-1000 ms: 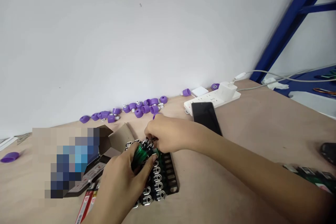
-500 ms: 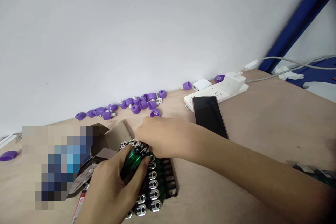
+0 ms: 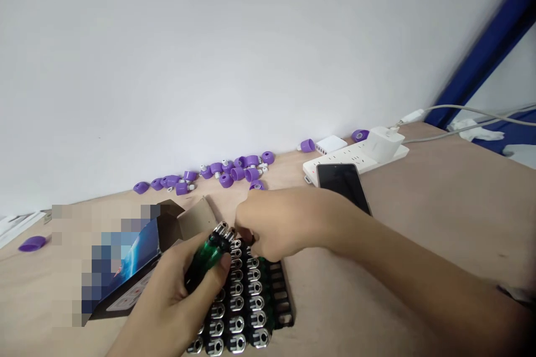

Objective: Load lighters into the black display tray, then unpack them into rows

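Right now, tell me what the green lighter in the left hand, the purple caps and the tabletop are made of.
The green lighter looks like glossy translucent plastic, since light shows through its body, with a shiny metal head. The purple caps look like smooth moulded plastic with a soft sheen. The tabletop looks like matte bare wood board, though its exact type is unclear.

black phone [image 3: 343,183], power strip [image 3: 347,163] blocking ahead, room right of the phone

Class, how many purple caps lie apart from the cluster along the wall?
3: one at the far left of the table, one beside the white hub, one behind the power strip. A fourth by the right hand is borderline; more may be hidden.
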Motion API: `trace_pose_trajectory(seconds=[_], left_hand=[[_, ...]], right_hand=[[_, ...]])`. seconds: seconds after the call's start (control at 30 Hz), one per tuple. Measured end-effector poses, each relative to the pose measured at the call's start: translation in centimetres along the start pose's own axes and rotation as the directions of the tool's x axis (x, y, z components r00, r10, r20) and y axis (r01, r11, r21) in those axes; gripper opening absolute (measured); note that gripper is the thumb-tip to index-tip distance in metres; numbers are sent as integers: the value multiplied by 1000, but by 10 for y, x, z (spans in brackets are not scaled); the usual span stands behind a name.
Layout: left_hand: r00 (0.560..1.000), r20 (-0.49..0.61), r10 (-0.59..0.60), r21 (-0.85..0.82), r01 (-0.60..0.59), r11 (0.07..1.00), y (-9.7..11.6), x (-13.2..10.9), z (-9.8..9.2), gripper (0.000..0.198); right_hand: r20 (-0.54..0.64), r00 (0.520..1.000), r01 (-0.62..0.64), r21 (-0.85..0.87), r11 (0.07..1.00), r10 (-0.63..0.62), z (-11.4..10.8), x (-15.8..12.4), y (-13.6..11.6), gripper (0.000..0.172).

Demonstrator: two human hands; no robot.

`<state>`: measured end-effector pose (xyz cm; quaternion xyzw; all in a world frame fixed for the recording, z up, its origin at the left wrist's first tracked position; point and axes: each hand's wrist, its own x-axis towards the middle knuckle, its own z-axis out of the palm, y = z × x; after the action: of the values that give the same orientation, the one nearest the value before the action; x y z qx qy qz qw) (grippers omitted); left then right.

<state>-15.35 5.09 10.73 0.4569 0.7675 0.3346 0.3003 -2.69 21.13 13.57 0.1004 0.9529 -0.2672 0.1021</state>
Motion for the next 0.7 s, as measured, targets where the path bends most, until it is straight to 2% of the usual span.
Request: trace_pose_trajectory(seconds=[0.07, 0.1, 0.23, 0.3, 0.37, 0.43, 0.53, 0.63, 0.7], left_hand=[[998, -30, -51, -130, 47, 990, -5, -1, -3, 28], [997, 7, -77, -194, 77, 978, -8, -1, -4, 28], [956, 291, -36, -371, 148, 917, -11, 4, -5, 28], [938, 346, -1, -372, 138, 918, -9, 7, -5, 35], [955, 296, 18, -308, 78, 948, -6, 9, -6, 41], [984, 164, 70, -178, -40, 983, -4, 10, -7, 44], [979, 17, 203, 91, -204, 975, -6, 9, -11, 38], [931, 56, 362, 289, -362, 886, -13, 5, -14, 29], [876, 146, 460, 339, -481, 808, -20, 2, -12, 41]], right_hand=[[-36, 999, 34, 18, 999, -33, -8, -5, 3, 9], [-75, 995, 71, 51, 996, -67, -11, -7, 4, 10], [-213, 957, 234, 166, 958, -197, -18, -8, 3, 15], [-246, 951, 238, 187, 953, -189, -19, -7, 3, 13], [-246, 957, 208, 214, 954, -153, -22, -7, 5, 12], [-258, 961, 163, 228, 960, -102, -26, -11, 9, 14], [-300, 954, 58, 164, 985, -6, -30, -16, 16, 14], [-252, 967, -59, -30, 998, 50, -26, -13, 16, 16], [-184, 981, -90, -140, 986, 64, -20, -7, 12, 16]])
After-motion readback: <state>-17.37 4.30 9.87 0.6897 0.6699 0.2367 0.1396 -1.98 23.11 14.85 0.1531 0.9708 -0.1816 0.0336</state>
